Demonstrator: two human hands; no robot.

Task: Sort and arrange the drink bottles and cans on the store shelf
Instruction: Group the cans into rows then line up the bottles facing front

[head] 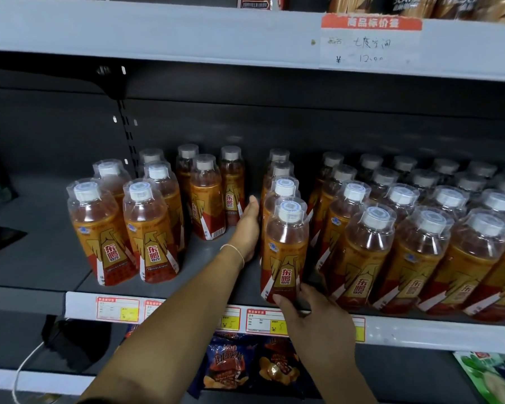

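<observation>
Orange drink bottles with white caps stand on the grey shelf (56, 252). One row runs front to back in the middle, led by a front bottle (285, 252). My left hand (247, 228) lies flat, fingers straight, against the left side of that row, behind the front bottle. My right hand (312, 313) touches the front bottle's base with its fingertips at the shelf edge. A loose group of bottles (146, 231) stands to the left, and a few more (207, 199) stand further back. A dense block of bottles (420, 243) fills the right.
Price tags (117, 309) line the shelf's front edge. Snack bags (225, 365) hang on the shelf below. A dark flat object (0, 240) lies at the far left of the shelf. An upper shelf (187, 30) with a handwritten price label (370, 42) is overhead.
</observation>
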